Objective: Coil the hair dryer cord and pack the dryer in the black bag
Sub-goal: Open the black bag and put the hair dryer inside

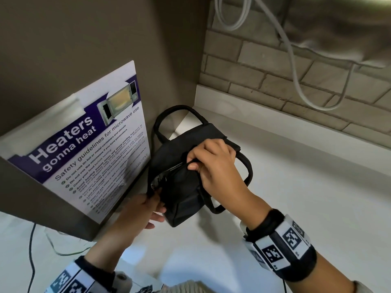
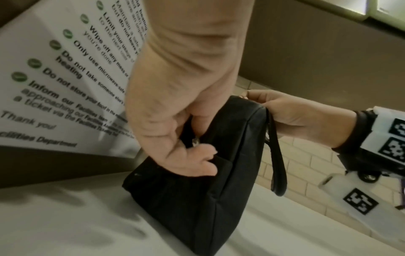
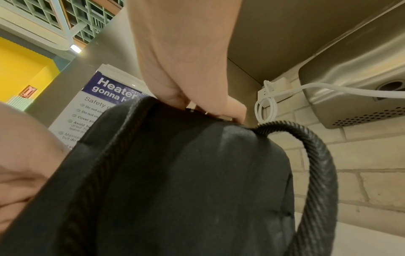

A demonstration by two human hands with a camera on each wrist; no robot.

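The black bag point(image 1: 182, 187) stands on the white counter point(image 1: 296, 208) in the corner beside a poster. My right hand point(image 1: 193, 163) comes down on its top and pinches the fabric at the zipper line; in the right wrist view the right hand point(image 3: 214, 114) pinches the upper edge of the bag point(image 3: 197, 181). My left hand point(image 1: 153, 200) grips the near end of the bag. Seen from the left wrist, my left hand point(image 2: 197, 145) pinches a small metal zipper piece point(image 2: 195, 142) on the bag point(image 2: 197, 199). The dryer and its cord are out of sight.
A microwave safety poster point(image 1: 88, 149) leans on the brown partition left of the bag. The brick wall point(image 1: 264, 66) carries a white cable point(image 1: 296, 77) under a metal appliance point(image 3: 355, 86). One bag handle point(image 1: 245, 166) loops rightward. A thin dark cable point(image 1: 31, 250) lies at the lower left.
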